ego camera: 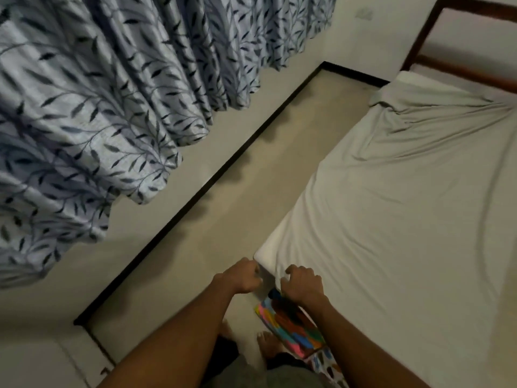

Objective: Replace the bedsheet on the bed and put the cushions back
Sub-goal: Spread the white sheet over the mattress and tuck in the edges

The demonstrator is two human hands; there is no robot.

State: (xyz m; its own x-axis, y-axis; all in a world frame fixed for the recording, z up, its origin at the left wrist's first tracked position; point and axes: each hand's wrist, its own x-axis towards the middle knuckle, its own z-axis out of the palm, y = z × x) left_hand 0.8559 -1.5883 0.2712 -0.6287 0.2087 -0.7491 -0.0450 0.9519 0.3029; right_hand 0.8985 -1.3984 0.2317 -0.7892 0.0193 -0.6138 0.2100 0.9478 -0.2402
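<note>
A pale grey bedsheet (391,205) lies wrinkled over the mattress (275,239), whose bare white near corner shows. My left hand (242,277) is curled at that corner and grips the sheet's edge beside the mattress. My right hand (303,284) rests on top with bent fingers, gripping the sheet close to the corner. A multicoloured patterned cloth (291,326) lies under my right wrist against the bed's side. No cushions are in view.
A narrow strip of beige floor (251,177) runs between the bed and the wall with its dark skirting. Leaf-patterned blue curtains (98,107) hang at left. The dark wooden headboard (461,65) stands at the far right. My bare feet (267,344) are below.
</note>
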